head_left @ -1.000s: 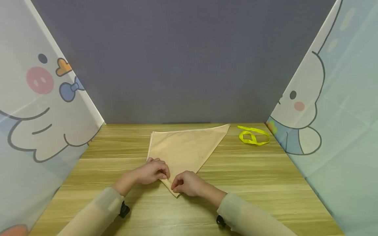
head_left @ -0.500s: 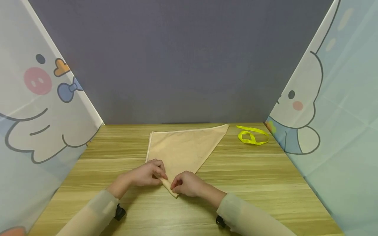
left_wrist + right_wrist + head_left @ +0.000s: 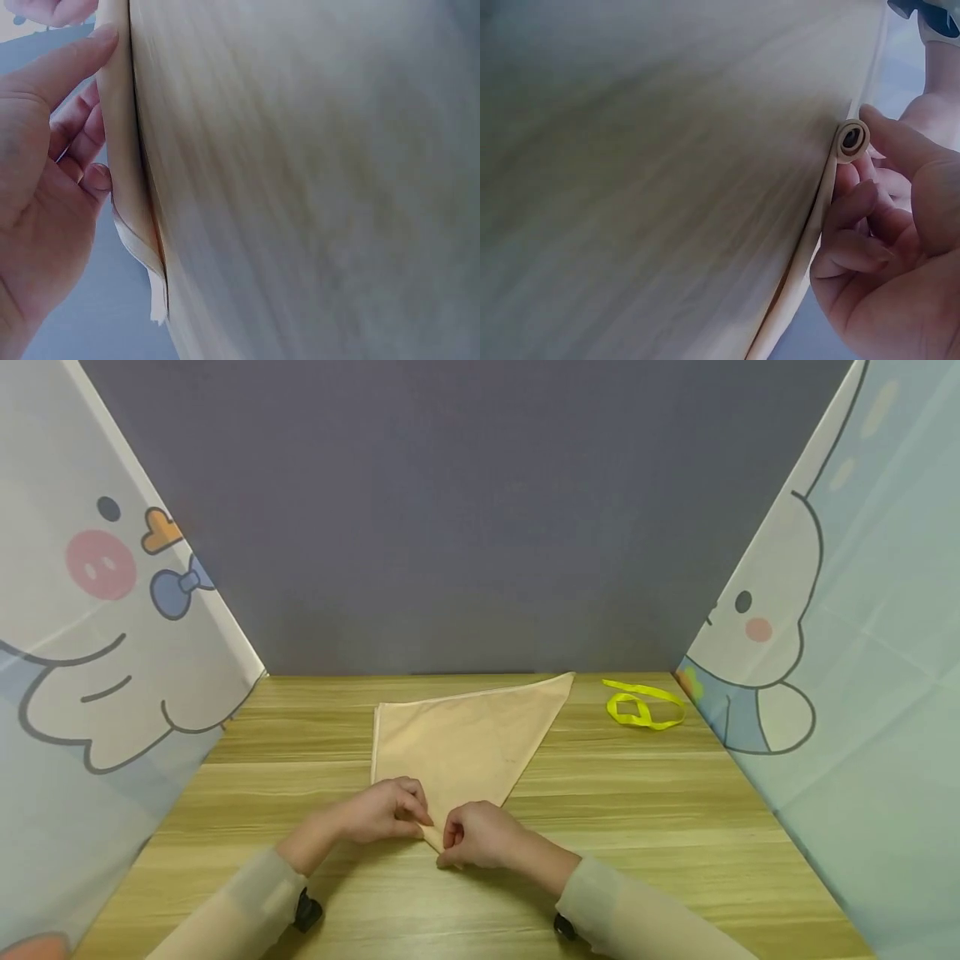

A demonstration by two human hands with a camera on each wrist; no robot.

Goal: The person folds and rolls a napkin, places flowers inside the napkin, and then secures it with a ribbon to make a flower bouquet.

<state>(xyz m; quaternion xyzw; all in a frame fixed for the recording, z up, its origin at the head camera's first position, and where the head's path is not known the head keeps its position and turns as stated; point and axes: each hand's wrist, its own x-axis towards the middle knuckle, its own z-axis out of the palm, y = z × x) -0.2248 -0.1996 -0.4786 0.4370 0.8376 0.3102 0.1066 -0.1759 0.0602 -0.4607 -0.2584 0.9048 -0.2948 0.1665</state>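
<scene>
A beige cloth (image 3: 465, 743) lies folded in layers on the table, its lower left edge turned into a narrow roll (image 3: 432, 837). My left hand (image 3: 386, 810) pinches this roll partway along; the left wrist view has the thumb on top of the rolled cloth (image 3: 120, 127) and curled fingers behind it. Close by, my right hand (image 3: 483, 835) holds the near end of the roll between thumb and fingers. Seen from the right wrist, the open end of the roll (image 3: 853, 141) is a small spiral with a hollow centre.
A loosely looped yellow ribbon (image 3: 645, 710) lies at the table's back right. The wood-grain table (image 3: 675, 843) meets a grey panel (image 3: 465, 518) at the back. Printed cartoon sheets stand at the left (image 3: 142, 652) and right (image 3: 847, 693).
The cloth has shifted slightly left and toward me, turning a little. My left hand moved left, then back right and nearer. My right hand's fingers have shifted at the roll's near end.
</scene>
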